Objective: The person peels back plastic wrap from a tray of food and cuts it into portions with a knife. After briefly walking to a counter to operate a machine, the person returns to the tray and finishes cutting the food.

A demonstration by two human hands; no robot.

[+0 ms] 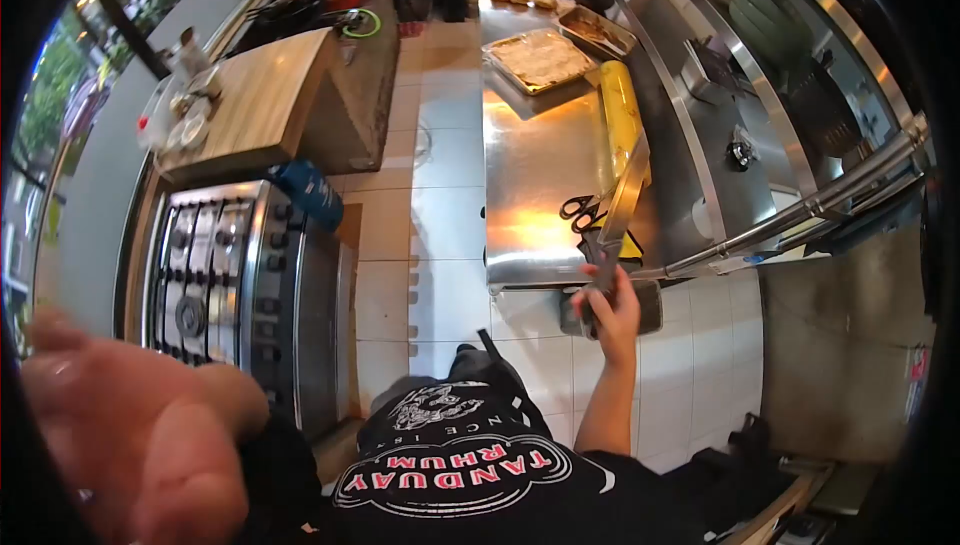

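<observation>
Lower centre of the frame: right hand (608,317) clenched around the handle of a long knife (626,195). The blade points up and away from the person, tilted slightly right, and crosses the near right corner of the steel surface (530,170). Black-handled scissors (580,211) lie on the surface just left of the blade. A long yellow item (620,105) lies along the surface's right side, its near end beside the blade. A tray (540,58) of pale pieces sits at the far end, upper centre.

Lower left: left hand (140,440) very close to the lens and blurred. Fingers loosely spread, nothing seen in it.

Left of frame: gas stove (205,275), with a blue cloth (308,191) at its upper right corner. A wooden counter (265,100) stands beyond it.
</observation>
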